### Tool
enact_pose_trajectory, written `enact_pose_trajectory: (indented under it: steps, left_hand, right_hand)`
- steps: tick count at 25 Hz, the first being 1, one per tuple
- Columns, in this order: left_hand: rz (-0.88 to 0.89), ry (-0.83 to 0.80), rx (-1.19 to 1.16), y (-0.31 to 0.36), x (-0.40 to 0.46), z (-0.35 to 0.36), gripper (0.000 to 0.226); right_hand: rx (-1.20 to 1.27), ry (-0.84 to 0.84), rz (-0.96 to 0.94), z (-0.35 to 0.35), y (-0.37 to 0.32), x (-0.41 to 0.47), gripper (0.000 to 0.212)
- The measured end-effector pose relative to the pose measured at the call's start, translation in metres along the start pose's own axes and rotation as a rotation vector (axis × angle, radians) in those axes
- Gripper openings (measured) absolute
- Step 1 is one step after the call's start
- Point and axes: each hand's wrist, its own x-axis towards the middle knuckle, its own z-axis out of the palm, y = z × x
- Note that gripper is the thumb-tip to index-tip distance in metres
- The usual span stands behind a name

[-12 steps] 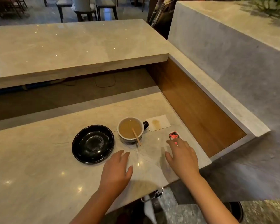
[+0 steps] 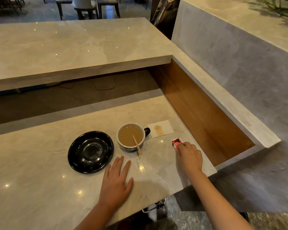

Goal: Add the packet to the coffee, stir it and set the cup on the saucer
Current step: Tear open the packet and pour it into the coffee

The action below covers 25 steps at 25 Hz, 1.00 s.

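A cup [image 2: 123, 146] of light brown coffee stands on the marble counter, its dark handle pointing right. A wooden stir stick [image 2: 137, 145] leans in it over the near rim. To its left lies an empty black saucer [image 2: 76, 156]. A small red, white and black packet [image 2: 176, 141] lies to the right of the cup. My right hand [image 2: 189, 157] has its fingertips pinched on the packet's near end. My left hand [image 2: 116, 181] rests flat on the counter with fingers apart, just in front of the cup and saucer.
A white napkin [image 2: 165, 127] with a brown stain lies behind the packet, next to the cup's handle. The counter's right edge [image 2: 206, 163] drops off close to my right hand, beside a wooden panel. A raised marble shelf [image 2: 73, 50] runs behind the work surface.
My right hand has closed its fingertips onto the packet. My left hand has hardly moved.
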Motion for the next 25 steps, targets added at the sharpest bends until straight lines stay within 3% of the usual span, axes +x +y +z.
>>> enact_pose_trajectory:
  steps: [9, 15, 18, 20, 25]
  left_hand:
    - [0.005, 0.006, -0.007, -0.003, 0.0, 0.005, 0.059]
    - [0.015, 0.019, -0.018, -0.003, -0.001, 0.006, 0.059]
    - [0.015, 0.024, -0.011, -0.004, 0.0, 0.006, 0.059]
    - [0.016, 0.034, -0.005, -0.005, 0.0, 0.007, 0.058]
    - [0.024, 0.05, 0.015, -0.006, 0.0, 0.011, 0.058]
  right_hand:
    - [0.153, -0.08, 0.21, -0.008, 0.01, 0.008, 0.045]
    - [0.595, -0.034, 0.195, 0.001, 0.002, -0.003, 0.033]
    - [0.821, -0.044, 0.274, 0.001, -0.005, -0.007, 0.021]
    - [1.024, -0.092, 0.325, -0.005, -0.014, -0.009, 0.024]
    - [1.37, -0.083, 0.251, -0.032, -0.04, -0.01, 0.025]
